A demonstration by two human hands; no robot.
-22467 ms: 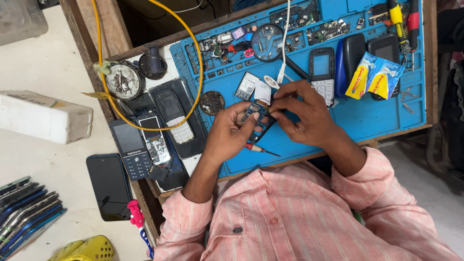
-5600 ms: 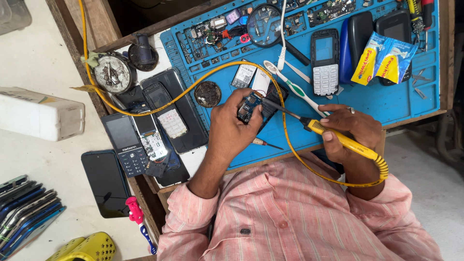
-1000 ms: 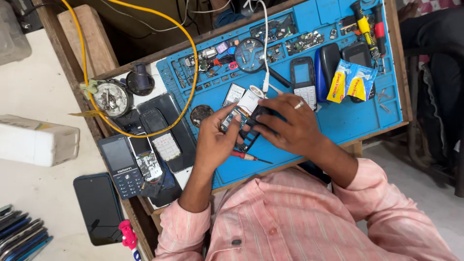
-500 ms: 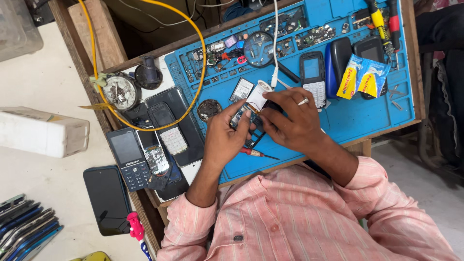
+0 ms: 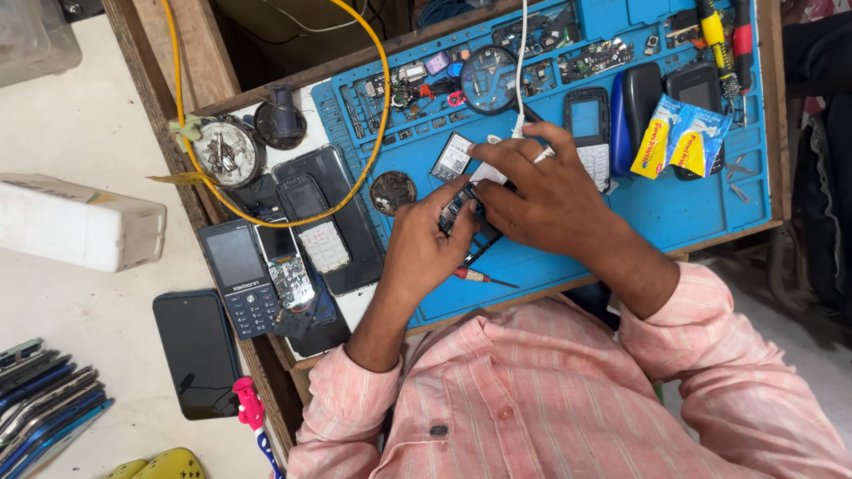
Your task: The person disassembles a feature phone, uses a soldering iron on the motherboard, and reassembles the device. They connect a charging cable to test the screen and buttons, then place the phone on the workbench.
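The right hand [image 5: 550,200] lies in the middle of the frame, its fingers bent down over a small dark phone body [image 5: 466,217] and pinching it from the upper right. The left hand [image 5: 426,248], just below and to the left, is closed around the same phone body, with the thumb pressed on its top edge. So both hands grip this one piece, which is held just above the blue work mat [image 5: 657,200]; I cannot tell if it touches the mat.

The blue work mat covers most of the upper right of the wooden table [image 5: 191,62]. At the left side of the frame lies a white box [image 5: 80,235] on the pale floor. A yellow cable [image 5: 377,124] makes a big loop over the upper left part of the table. Left of the hands are several dark phones and covers; one keypad phone [image 5: 238,277] lies at the table edge, and a black smartphone [image 5: 195,350] lies lower left. Another keypad phone [image 5: 587,129] stands just above the right hand. Right of it are yellow and blue sachets [image 5: 679,137]. A small red-handled screwdriver [image 5: 475,277] lies just under the hands, near the lower border of the mat.
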